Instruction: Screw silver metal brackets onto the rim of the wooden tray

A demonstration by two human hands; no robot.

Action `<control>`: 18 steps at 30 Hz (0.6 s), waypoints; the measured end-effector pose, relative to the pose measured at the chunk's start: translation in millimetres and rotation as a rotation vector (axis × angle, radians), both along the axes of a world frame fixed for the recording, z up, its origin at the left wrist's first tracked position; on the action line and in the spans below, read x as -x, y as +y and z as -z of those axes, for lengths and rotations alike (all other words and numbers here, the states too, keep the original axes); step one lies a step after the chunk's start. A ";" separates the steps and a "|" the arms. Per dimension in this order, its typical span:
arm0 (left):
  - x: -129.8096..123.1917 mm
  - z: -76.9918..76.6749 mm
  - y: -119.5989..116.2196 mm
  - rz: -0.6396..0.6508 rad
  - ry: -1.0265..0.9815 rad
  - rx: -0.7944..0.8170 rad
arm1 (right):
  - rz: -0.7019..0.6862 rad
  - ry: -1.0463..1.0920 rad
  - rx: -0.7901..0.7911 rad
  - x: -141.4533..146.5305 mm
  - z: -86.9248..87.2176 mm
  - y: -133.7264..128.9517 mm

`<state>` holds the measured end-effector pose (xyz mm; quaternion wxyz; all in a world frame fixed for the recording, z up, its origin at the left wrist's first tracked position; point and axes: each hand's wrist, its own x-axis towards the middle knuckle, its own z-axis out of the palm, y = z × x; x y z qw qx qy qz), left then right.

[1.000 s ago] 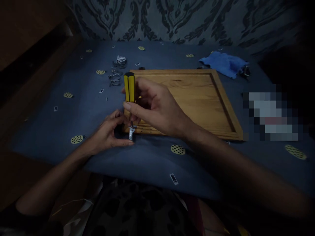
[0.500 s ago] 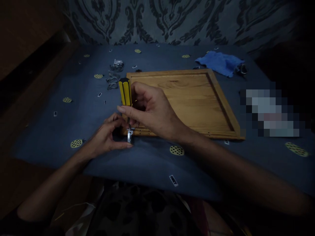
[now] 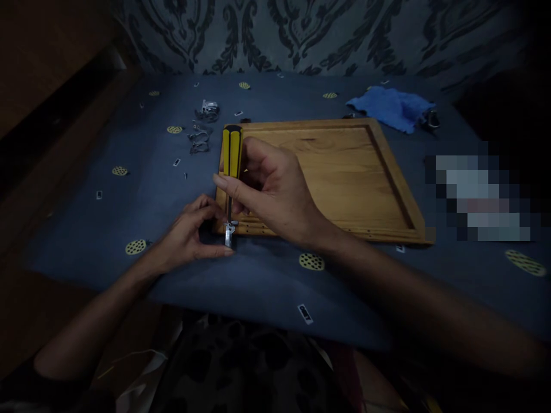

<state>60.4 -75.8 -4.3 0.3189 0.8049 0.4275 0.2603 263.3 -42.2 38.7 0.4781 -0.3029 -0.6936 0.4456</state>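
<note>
My right hand [image 3: 275,192] is closed round a yellow and black screwdriver [image 3: 233,152], which stands nearly upright with its shaft pointing down. The shaft's lower end meets a small shiny metal hinge [image 3: 229,234] at the near left corner of a wooden panel [image 3: 340,172] with a raised frame. My left hand [image 3: 189,229] pinches the hinge from the left, thumb at its near end and fingers by the panel's edge. Several small holes run along the panel's near rail. Any screw under the screwdriver's tip is too small to make out.
Several loose metal hinges [image 3: 200,137] lie beyond the panel's left corner, with a tiny screw [image 3: 185,175] nearer. A blue cloth [image 3: 391,109] sits at the back right of the patterned tablecloth [image 3: 86,235]. A blurred-out patch [image 3: 482,198] covers something on the right.
The screwdriver has become more upright and its tip shows more clearly on the hinge. My right hand has shifted slightly right; my left hand stays at the hinge. The view has moved a little.
</note>
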 end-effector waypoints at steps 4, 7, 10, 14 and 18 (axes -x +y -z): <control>-0.8 -1.5 -0.6 0.000 0.007 0.012 | 0.007 -0.020 -0.001 0.1 -0.3 -0.4; -1.1 -1.6 -1.0 -0.003 0.006 0.013 | 0.000 -0.022 0.016 -0.1 -0.8 -0.4; -1.0 -0.7 -0.6 -0.001 -0.003 -0.003 | -0.009 -0.003 0.018 -0.1 -0.7 -0.2; -0.8 -0.9 -0.2 -0.003 -0.001 0.003 | -0.026 0.000 0.020 -0.7 -2.0 -0.6; -1.7 -3.3 -0.2 -0.002 0.000 0.017 | -0.056 -0.015 0.032 -2.4 -5.3 -1.3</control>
